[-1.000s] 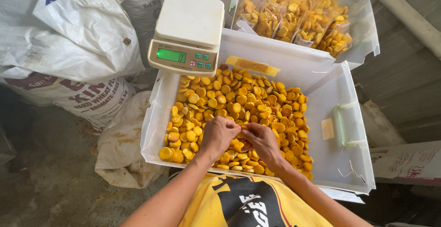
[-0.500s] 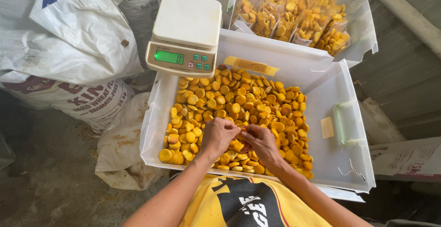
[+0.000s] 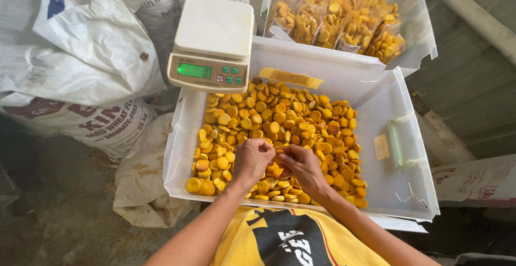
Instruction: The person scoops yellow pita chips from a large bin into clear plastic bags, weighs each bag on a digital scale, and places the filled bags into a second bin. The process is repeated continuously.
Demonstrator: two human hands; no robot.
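Observation:
A white plastic bin [image 3: 398, 137] holds a heap of round yellow biscuits [image 3: 279, 121]. My left hand [image 3: 251, 158] and my right hand [image 3: 302, 165] are close together over the near part of the heap, fingers curled and touching. Both seem pinched on something small between them, hidden by the fingers. A white digital kitchen scale [image 3: 212, 43] with a lit green display rests on the bin's far left corner, its platform bare.
A second white bin [image 3: 414, 24] behind holds several clear bags filled with the same biscuits [image 3: 344, 24]. Large white flour sacks [image 3: 75, 67] are stacked on the left. A crumpled sack [image 3: 142, 174] lies on the grey floor beside the bin.
The two hands stay together at the same spot over the biscuits, with only slight finger movement. Nothing else has shifted.

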